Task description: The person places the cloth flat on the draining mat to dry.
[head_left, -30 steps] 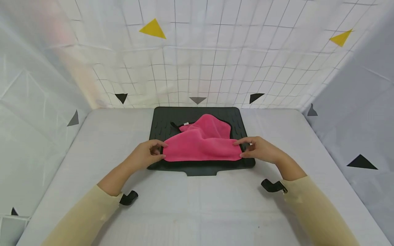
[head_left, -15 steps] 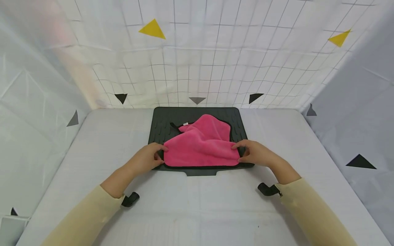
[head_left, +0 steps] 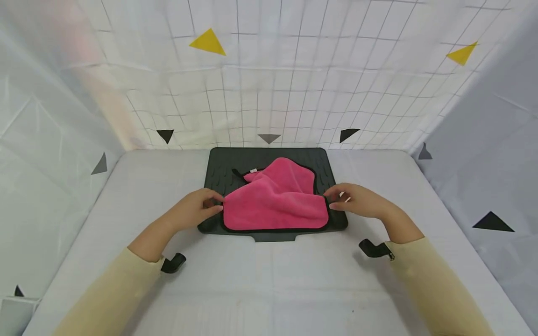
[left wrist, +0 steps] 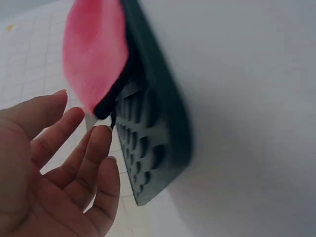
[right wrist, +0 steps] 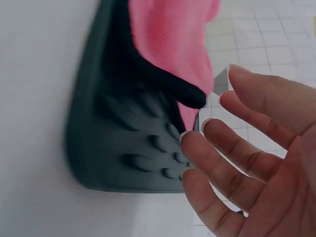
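Note:
A pink cloth (head_left: 273,205) with black edging lies loosely folded on a dark ribbed mat (head_left: 218,170). Its front edge runs almost straight near the mat's front, while the back part is bunched, with a black loop and a small white tag at the back left. My left hand (head_left: 196,208) is at the cloth's left side, thumb and fingers parted and relaxed beside the corner. At the right side, my right hand (head_left: 361,200) hovers just off the cloth's corner with nothing in its fingers. Both wrist views show gaps between thumb and fingers, the cloth (left wrist: 96,49) lying beyond them.
The mat rests on a white-covered table (head_left: 269,280), with a short tab at its front edge. White sheeting with a grid and triangle marks (head_left: 209,42) rises behind, and pale sheets hang at both sides. Black wrist-mounted pieces (head_left: 173,263) stick out by the sleeves.
The cloth's front edge was drawn toward me and laid down near the mat's front. Both hands then let go of its corners and moved slightly outward and away from me.

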{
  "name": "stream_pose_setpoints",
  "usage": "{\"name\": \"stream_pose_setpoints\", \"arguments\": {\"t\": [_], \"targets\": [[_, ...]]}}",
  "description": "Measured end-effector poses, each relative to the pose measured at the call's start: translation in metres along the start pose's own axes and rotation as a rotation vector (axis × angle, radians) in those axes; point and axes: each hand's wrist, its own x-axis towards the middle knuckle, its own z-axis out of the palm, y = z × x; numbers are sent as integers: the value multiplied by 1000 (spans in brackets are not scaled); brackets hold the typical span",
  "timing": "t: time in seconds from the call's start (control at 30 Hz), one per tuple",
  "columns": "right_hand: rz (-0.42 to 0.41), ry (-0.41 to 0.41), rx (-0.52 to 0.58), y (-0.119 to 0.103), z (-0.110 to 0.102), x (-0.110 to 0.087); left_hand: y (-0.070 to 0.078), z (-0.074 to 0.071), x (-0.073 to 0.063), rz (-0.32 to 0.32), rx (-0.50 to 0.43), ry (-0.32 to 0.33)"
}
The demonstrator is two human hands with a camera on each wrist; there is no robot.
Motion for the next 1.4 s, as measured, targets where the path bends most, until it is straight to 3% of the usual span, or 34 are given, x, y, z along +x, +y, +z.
{"name": "stream_pose_setpoints", "arguments": {"t": [0.17, 0.3, 0.67, 0.97, 1.4], "targets": [[-21, 34, 13, -4, -13, 7, 3, -13, 16, -31, -27, 39], [-34, 41, 43, -8, -18, 15, 3, -15, 30, -45, -30, 48], [4, 66, 70, -4, -24, 44, 2, -4, 71, -37, -35, 62], [6, 115, 18, 12, -15, 76, 5, 0, 90, -16, 44, 55], [94, 164, 10, 21, -2, 95, 3, 17, 114, -117, 121, 13]]}}
